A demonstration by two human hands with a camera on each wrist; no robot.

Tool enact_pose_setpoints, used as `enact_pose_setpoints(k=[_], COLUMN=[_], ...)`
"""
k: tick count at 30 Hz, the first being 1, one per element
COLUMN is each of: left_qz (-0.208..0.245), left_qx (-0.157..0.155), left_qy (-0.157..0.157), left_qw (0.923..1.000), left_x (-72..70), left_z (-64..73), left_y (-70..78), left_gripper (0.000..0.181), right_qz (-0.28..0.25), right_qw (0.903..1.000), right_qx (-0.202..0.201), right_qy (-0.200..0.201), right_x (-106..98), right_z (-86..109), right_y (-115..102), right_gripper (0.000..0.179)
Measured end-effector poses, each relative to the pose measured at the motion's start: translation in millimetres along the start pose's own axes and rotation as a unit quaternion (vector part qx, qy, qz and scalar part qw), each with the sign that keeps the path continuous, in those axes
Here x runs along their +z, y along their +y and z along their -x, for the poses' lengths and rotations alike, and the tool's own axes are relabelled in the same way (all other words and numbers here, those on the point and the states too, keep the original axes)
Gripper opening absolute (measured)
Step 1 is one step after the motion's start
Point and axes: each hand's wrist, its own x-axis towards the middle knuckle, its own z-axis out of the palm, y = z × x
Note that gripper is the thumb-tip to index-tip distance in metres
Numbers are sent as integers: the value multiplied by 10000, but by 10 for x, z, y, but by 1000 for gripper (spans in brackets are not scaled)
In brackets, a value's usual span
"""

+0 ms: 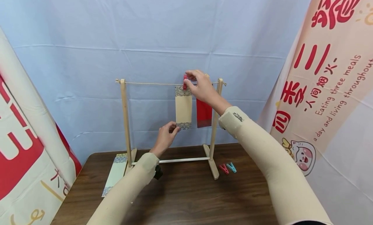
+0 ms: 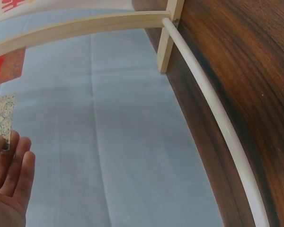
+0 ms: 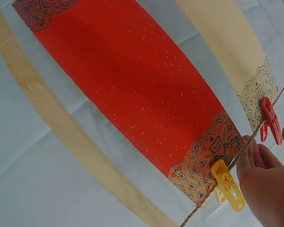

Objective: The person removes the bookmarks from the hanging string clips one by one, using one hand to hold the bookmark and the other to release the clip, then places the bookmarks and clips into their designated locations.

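A cream paper strip (image 1: 183,109) with patterned ends hangs from the thin rope (image 1: 151,84). My left hand (image 1: 166,137) pinches its lower left corner between thumb and fingers, and the patterned corner (image 2: 1,118) shows in the left wrist view. A red clothespin (image 3: 270,120) clamps the strip's top edge to the rope. Around that clothespin, my right hand (image 1: 201,86) has thumb and fingers spread apart, with a gap between thumb and clothespin in the right wrist view. Beside it hangs a red paper strip (image 3: 132,90), held by a yellow clothespin (image 3: 227,185).
A wooden frame (image 1: 126,118) with a white lower bar (image 1: 183,160) stands on the dark table (image 1: 186,192). A pale patterned strip (image 1: 115,174) lies by its left foot. Red (image 1: 223,168) and blue (image 1: 231,167) clothespins lie right of the frame.
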Motion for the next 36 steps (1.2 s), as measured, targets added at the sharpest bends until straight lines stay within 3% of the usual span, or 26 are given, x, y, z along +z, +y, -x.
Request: enact_pose_setpoints(k=[10,23,36], left_qz=[-59,-18,3], left_qx=[-2,24,-1], left_qy=[15,102,170], left_qw=[10000,9999,9999], left_x=[24,23,17], left_z=[9,12,31], left_y=[-13,-12,-12], left_gripper=[11,13,14], right_qz=[-24,-446,-842], right_qw=[9987,9972,9958], right_qx=[440,591,68], right_qy=[-270,-114,365], right_x=[14,5,27], right_z=[-56,-43,11], right_y=[7,-21,4], right_gripper=[45,39,24])
